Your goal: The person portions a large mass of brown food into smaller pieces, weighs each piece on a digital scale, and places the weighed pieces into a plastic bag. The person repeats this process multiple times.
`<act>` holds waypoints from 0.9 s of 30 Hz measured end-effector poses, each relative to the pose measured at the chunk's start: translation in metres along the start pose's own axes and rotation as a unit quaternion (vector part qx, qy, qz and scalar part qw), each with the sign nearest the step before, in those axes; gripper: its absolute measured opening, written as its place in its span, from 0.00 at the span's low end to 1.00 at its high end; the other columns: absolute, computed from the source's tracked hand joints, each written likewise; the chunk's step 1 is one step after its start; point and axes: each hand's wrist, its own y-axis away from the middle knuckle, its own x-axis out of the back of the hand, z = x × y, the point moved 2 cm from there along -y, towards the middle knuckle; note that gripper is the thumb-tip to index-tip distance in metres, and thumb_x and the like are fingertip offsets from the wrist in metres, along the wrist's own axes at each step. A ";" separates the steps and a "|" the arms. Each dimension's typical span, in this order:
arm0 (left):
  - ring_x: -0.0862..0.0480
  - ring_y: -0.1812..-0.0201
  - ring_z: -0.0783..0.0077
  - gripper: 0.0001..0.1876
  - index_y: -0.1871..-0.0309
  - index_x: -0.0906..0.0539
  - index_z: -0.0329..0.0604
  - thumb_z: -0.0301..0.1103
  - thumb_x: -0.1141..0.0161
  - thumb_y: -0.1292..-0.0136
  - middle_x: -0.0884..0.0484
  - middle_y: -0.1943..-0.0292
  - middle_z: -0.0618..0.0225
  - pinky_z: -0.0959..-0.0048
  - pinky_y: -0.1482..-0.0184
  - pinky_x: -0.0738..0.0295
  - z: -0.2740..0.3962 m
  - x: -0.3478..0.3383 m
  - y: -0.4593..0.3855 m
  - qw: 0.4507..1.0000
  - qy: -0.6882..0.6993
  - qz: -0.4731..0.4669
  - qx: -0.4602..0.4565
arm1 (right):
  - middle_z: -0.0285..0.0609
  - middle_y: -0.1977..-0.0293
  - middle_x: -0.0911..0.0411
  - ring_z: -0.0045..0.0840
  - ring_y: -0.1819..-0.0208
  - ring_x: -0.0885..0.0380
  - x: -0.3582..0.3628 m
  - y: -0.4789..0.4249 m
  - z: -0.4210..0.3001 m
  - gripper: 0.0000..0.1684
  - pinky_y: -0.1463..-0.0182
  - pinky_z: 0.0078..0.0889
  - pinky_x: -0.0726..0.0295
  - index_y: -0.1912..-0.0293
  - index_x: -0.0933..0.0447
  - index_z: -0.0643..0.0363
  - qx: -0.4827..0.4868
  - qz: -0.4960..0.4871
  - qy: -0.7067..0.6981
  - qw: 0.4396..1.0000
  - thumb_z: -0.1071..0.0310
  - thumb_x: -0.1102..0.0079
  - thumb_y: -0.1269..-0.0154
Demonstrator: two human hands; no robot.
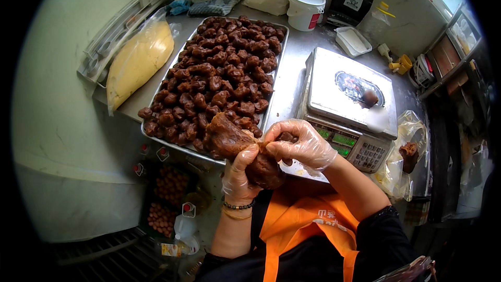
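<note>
My left hand [240,174], in a clear plastic glove, grips a big lump of dark brown paste [266,170] over the near edge of a metal tray. The thumb and fingertips of my gloved right hand [305,147] pinch the lump at its middle. A smaller piece of paste [287,137] is tucked inside the right hand's curled fingers. Beyond both hands, the metal tray [278,68] is heaped with rough brown paste pieces [221,74]. To the right stands a digital scale [321,90] with a lit green display; one small round piece [370,98] rests on its plate.
Yellow dough [141,56] in a plastic bag lies left of the tray. Behind are a white lidded bucket [306,9] and a white plastic tub [353,42]. More paste [409,156] sits on plastic at the right. Crates of eggs [162,219] and bottles stand below the table.
</note>
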 end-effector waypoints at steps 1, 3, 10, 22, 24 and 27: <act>0.13 0.51 0.66 0.19 0.38 0.22 0.40 0.36 0.36 0.28 0.15 0.51 0.61 0.64 0.45 0.15 -0.001 0.002 -0.001 0.999 0.024 -0.036 0.018 | 0.33 0.67 0.16 0.12 0.68 0.19 -0.001 0.001 0.001 0.08 0.69 0.18 0.23 0.55 0.14 0.60 -0.002 0.006 -0.002 1.000 0.66 0.30 0.26; 0.13 0.51 0.67 0.18 0.40 0.21 0.39 0.34 0.34 0.29 0.15 0.52 0.61 0.65 0.47 0.15 0.001 -0.002 0.002 0.999 -0.029 0.005 -0.020 | 0.34 0.67 0.16 0.14 0.67 0.18 -0.002 0.003 0.002 0.08 0.68 0.21 0.21 0.55 0.14 0.61 -0.007 0.021 -0.008 1.000 0.66 0.29 0.27; 0.13 0.55 0.72 0.17 0.44 0.16 0.36 0.25 0.26 0.34 0.13 0.53 0.66 0.73 0.52 0.15 0.001 -0.005 0.006 0.966 -0.193 0.134 -0.105 | 0.50 0.64 0.17 0.46 0.62 0.16 -0.018 0.016 -0.014 0.08 0.59 0.41 0.17 0.56 0.14 0.60 0.302 0.106 0.456 0.830 0.75 0.29 0.36; 0.15 0.53 0.66 0.24 0.37 0.27 0.44 0.27 0.31 0.35 0.15 0.55 0.61 0.62 0.47 0.15 0.014 0.004 0.011 0.996 0.021 0.084 -0.032 | 0.39 0.56 0.17 0.12 0.64 0.20 0.013 -0.027 0.001 0.13 0.68 0.08 0.24 0.47 0.24 0.59 0.014 0.093 -0.320 0.943 0.76 0.44 0.30; 0.15 0.53 0.65 0.24 0.38 0.26 0.45 0.27 0.31 0.35 0.15 0.55 0.61 0.60 0.44 0.16 0.018 0.003 0.008 0.997 0.017 0.049 -0.051 | 0.35 0.63 0.20 0.11 0.71 0.24 0.025 -0.047 -0.005 0.10 0.78 0.09 0.29 0.51 0.25 0.59 0.013 0.116 -0.401 0.909 0.76 0.44 0.31; 0.15 0.53 0.65 0.24 0.37 0.27 0.46 0.26 0.33 0.35 0.15 0.55 0.62 0.56 0.41 0.17 0.025 0.006 0.005 0.998 0.034 0.016 -0.060 | 0.32 0.78 0.29 0.13 0.82 0.34 0.036 -0.085 -0.030 0.13 0.86 0.14 0.42 0.68 0.26 0.53 0.037 0.127 -0.448 0.884 0.61 0.43 0.24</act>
